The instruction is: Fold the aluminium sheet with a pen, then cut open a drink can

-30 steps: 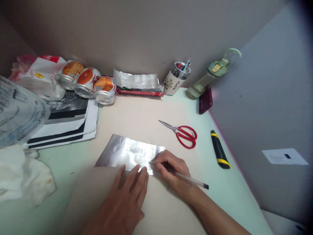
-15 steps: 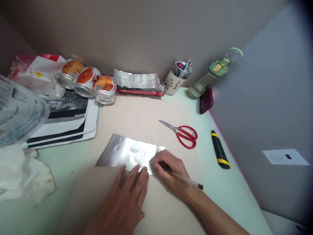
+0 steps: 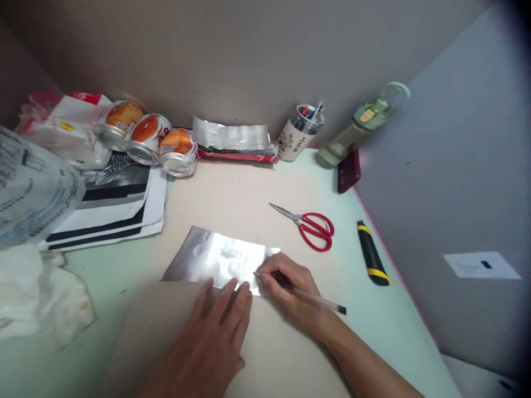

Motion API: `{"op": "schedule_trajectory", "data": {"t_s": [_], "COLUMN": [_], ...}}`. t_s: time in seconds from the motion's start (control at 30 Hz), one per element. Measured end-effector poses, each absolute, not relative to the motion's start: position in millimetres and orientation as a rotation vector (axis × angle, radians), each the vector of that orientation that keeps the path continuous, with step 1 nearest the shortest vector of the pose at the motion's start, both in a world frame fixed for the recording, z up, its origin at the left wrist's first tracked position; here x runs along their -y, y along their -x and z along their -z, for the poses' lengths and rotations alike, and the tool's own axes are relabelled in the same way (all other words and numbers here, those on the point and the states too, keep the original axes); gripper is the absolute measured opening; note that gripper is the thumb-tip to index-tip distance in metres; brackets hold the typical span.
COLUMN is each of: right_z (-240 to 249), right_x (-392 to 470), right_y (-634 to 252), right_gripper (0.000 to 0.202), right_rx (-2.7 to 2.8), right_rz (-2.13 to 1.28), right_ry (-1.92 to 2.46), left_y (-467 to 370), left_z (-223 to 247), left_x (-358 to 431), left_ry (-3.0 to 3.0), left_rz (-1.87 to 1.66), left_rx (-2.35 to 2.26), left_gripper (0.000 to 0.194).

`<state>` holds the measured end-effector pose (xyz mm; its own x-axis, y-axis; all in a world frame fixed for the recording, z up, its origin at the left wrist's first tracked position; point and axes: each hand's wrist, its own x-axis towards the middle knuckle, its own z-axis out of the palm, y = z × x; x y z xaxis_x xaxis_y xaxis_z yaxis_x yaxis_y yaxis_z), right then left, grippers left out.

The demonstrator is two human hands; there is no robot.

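Observation:
A shiny silver metal sheet (image 3: pixel 226 255) lies flat on beige paper (image 3: pixel 232 199). My left hand (image 3: pixel 215 326) rests with its fingers stretched out, the fingertips on the sheet's near edge. In my right hand (image 3: pixel 292 284) a pen (image 3: pixel 319 301) with a clear barrel and black end is gripped, its tip at the right part of the sheet. Red-handled scissors (image 3: pixel 309 224) lie beyond my right hand, blades pointing left. Farther right lies a black and yellow utility knife (image 3: pixel 372 254).
Three cut can ends (image 3: pixel 178 153) stand at the back left beside a plastic bag (image 3: pixel 70 130) and printed papers (image 3: pixel 124 221). Curved metal strips (image 3: pixel 232 135), a pencil cup (image 3: pixel 298 132) and a green water bottle (image 3: pixel 352 132) line the wall. Crumpled tissue (image 3: pixel 41 293) lies at left.
The pen's black rear end has shifted slightly upward while its tip stays on the sheet. My left hand and the sheet look the same.

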<state>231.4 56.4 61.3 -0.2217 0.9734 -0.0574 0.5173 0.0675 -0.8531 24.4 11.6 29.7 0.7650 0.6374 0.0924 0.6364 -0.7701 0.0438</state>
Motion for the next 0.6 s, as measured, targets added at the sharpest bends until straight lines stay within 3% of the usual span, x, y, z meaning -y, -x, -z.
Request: {"op": "schedule_trajectory", "data": {"t_s": [0.6], "right_z": [-61.8], "right_x": [-57.4], "right_y": [-234.8], "right_gripper": [0.018], "right_rx": [1.877], "right_rz": [-1.084], "right_ry": [1.441], "left_y": [-27.8], "left_z": [-35.7], "left_x": [-16.0], "left_ry": [-2.933], "left_rz": [-0.129], "left_rx": [-1.063], "left_gripper": [0.063]}}
